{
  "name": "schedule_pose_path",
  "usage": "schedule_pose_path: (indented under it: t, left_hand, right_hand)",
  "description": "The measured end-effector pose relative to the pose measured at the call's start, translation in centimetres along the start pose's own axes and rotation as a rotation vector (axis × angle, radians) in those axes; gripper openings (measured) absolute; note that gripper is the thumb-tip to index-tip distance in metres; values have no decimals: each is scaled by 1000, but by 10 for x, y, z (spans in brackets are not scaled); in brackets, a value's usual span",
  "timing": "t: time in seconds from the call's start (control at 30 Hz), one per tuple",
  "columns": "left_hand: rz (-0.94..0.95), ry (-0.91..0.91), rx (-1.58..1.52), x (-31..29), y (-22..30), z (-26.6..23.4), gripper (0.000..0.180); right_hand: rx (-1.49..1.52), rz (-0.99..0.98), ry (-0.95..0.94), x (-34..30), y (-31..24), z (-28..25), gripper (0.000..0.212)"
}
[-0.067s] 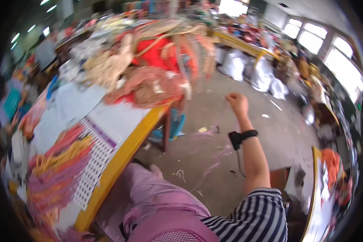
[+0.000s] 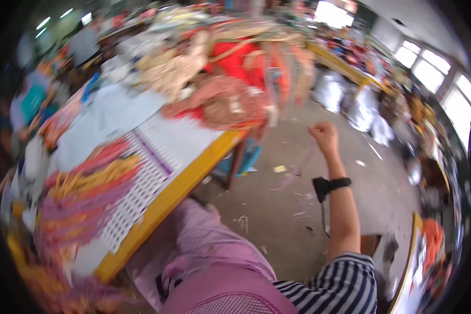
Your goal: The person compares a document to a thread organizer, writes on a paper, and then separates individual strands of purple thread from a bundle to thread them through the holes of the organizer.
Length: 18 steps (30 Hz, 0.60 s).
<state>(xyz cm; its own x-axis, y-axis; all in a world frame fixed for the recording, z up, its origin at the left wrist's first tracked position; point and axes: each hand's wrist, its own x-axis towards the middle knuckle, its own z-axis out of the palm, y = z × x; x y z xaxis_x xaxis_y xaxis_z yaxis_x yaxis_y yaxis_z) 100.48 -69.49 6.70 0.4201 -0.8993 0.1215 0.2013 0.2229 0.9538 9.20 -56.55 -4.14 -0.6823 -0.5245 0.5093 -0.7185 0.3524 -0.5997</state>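
Observation:
My right hand (image 2: 324, 134) is held out over the floor, its fingers curled closed. A faint purple streak, perhaps a thread, shows just below it; whether the fingers hold anything is hidden. A black strap with a small black device (image 2: 331, 187) and a cable sits on my right wrist. Nothing of my left hand shows. To the left stands a yellow-edged table (image 2: 165, 209). On it lie a row of pink, orange and purple yarn strands (image 2: 89, 193), a white sheet with dark squares (image 2: 133, 204) and a light blue sheet (image 2: 107, 118).
Piled fabric and yarn (image 2: 214, 102) covers the table's far end. White sacks (image 2: 363, 107) stand by another yellow-edged table at the back. Scraps and purple threads (image 2: 288, 180) litter the floor. A lower-right table (image 2: 411, 261) holds orange material. People (image 2: 34, 99) are at the far left.
The whole view has swung, so the table, the floor and the sacks sit farther right in the picture. My right hand, still closed, also appears farther right and slightly lower.

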Motion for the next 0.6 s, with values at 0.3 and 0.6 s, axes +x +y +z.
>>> schedule_pose_path:
  t: [0.3,0.6]
  left_hand:
    - [-364,-359,-15,-36,-44,213,26]
    - [420,-821,745,-57,-165,328,19]
  right_hand:
    - [634,-248,-518,-73,-247,139,11]
    - [764,-154,-1113,-116,-330,212,7]
